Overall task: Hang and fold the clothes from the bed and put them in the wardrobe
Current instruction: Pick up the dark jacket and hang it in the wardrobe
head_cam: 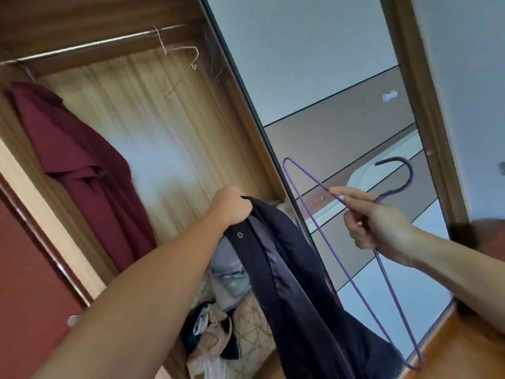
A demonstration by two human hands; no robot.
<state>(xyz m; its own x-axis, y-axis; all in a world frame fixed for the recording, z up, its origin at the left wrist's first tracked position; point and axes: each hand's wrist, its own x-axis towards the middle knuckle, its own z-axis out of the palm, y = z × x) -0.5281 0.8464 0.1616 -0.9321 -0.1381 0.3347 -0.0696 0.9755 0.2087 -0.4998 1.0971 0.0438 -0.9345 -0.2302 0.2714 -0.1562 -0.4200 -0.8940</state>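
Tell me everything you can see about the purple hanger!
The purple hanger is a thin triangle of what looks like coated wire, with a curved hook at one end. It is bare: no clothes hang on it yet. It is held up in the air, tilted, in front of the mirrored wardrobe door, not on the rail. The right hand grips it just below the hook, with the forefinger stretched along one arm. Its far corner points down beside the dark jacket, which the left hand holds up.

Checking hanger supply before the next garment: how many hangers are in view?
3: purple hanger held in the right hand; bare wire hanger on the wardrobe rail; one mostly hidden under the maroon garment.
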